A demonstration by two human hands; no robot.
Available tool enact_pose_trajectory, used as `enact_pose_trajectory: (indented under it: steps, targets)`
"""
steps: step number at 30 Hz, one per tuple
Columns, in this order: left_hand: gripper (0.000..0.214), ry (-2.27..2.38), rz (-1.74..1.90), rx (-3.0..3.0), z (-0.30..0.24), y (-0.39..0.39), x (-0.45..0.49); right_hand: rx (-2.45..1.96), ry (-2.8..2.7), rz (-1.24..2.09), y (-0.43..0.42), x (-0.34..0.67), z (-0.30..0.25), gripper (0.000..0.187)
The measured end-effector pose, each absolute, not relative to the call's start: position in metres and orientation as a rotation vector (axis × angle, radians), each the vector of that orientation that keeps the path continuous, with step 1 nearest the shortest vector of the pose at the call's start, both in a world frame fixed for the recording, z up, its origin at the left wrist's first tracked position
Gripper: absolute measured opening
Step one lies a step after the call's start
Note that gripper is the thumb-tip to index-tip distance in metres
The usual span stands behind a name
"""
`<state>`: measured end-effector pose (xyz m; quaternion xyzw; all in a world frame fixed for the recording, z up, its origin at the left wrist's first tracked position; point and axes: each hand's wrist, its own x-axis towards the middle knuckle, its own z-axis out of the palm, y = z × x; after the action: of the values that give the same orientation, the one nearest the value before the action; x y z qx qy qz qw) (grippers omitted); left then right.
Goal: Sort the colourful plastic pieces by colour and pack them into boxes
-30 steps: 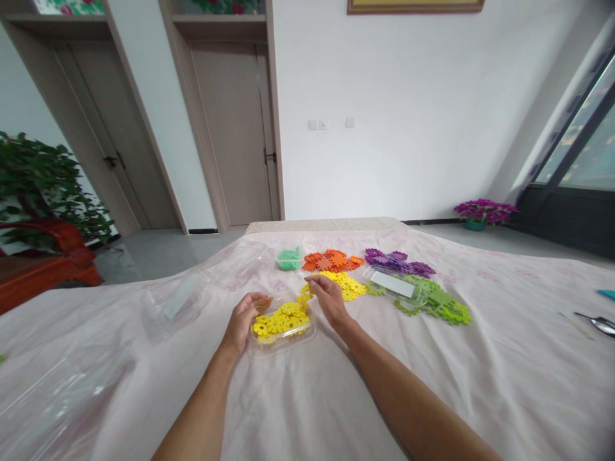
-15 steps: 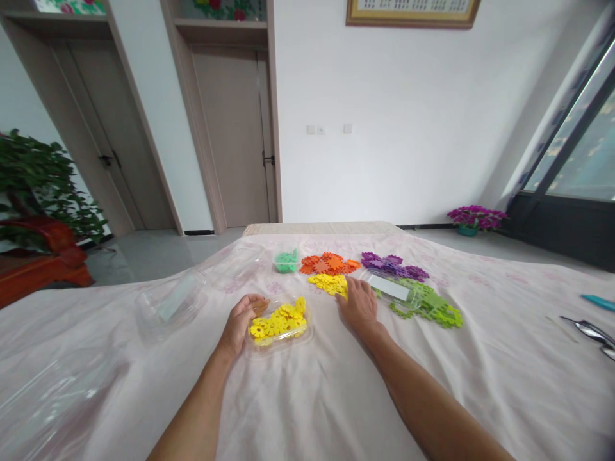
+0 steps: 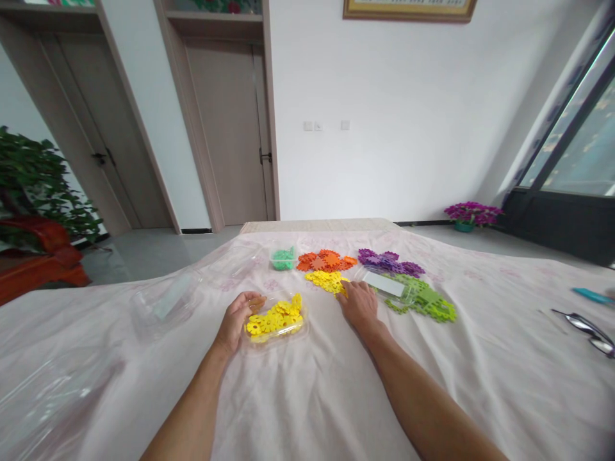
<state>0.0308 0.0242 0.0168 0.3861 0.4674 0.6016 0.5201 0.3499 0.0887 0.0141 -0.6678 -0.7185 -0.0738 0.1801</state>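
Note:
My left hand (image 3: 236, 320) grips the left edge of a clear plastic box (image 3: 281, 339) standing on the cloth. Inside lie many yellow flower-shaped plastic pieces (image 3: 275, 320). Farther off, my right hand (image 3: 359, 304) reaches to the right end of a loose pile of yellow pieces (image 3: 325, 280). Its thumb and forefinger close on pieces at the pile's edge, and the other fingers are curled together. How many pieces it holds is hidden.
Behind the yellow pile lie orange pieces (image 3: 325, 260), purple pieces (image 3: 387, 261) and a box of green pieces (image 3: 283, 258). A clear lid with a white label (image 3: 384, 283) overlaps light-green pieces (image 3: 430, 301). Clear containers (image 3: 168, 298) lie left; glasses (image 3: 586, 330) lie right.
My right hand's fingers have drawn in on the yellow pile's right edge. My left hand stays on the box. The whole view has shifted slightly.

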Motion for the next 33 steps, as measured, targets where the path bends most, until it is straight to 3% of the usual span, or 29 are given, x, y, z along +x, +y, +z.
enact_pose_trajectory:
  steps: [11, 18, 24, 29, 33]
  targets:
    - [0.035, 1.095, 1.444, 0.937, 0.011, 0.027, 0.028, -1.828, -2.121, -0.198, 0.087, 0.346, 0.017, 0.033]
    - [0.036, 1.108, 1.458, 0.933, 0.015, 0.026, 0.031, -1.805, -1.864, -0.059, 0.092, 0.347, 0.014, 0.039]
    - [0.037, 1.125, 1.456, 0.943, 0.02, 0.023, 0.033, -1.328, -1.654, 0.255, 0.082, 0.311, 0.022, 0.037]
    - [0.037, 1.153, 1.453, 0.963, 0.02, 0.022, 0.034, -0.96, -1.798, 0.523, 0.064, 0.277, 0.029, 0.032]
    - [0.036, 1.14, 1.494, 0.946, 0.017, 0.023, 0.03, -1.011, -1.754, 0.455, 0.071, 0.284, 0.017, 0.03]
